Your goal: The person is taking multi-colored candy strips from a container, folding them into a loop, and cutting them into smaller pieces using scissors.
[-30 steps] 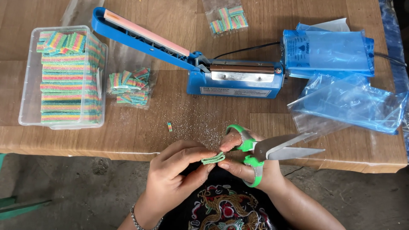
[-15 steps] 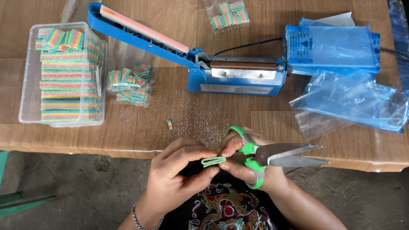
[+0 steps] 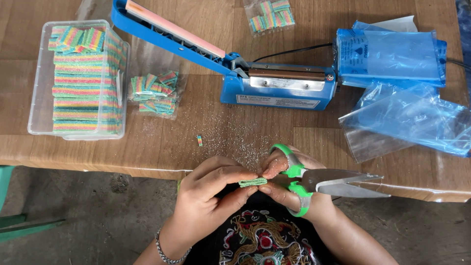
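My left hand point(image 3: 208, 196) pinches a small stack of rainbow candy strip pieces point(image 3: 252, 182) at the table's front edge. My right hand point(image 3: 289, 181) touches the other end of that stack with thumb and fingertips, while green-handled scissors point(image 3: 333, 182) hang on its fingers, blades pointing right and slightly apart. One tiny candy scrap point(image 3: 199, 141) lies on the sugar-dusted wood just beyond my hands.
A clear tub point(image 3: 37, 98) of stacked rainbow candy strips sits at the left. Beside it lies a small bag of cut pieces point(image 3: 156, 92). A blue heat sealer point(image 3: 274, 86) with raised arm stands behind, another filled bag point(image 3: 271, 14) behind that, blue plastic bags point(image 3: 402, 113) to the right.
The view has drifted slightly; my hands keep the candy stack between them and the scissors stay on my right hand. Nothing else has moved.
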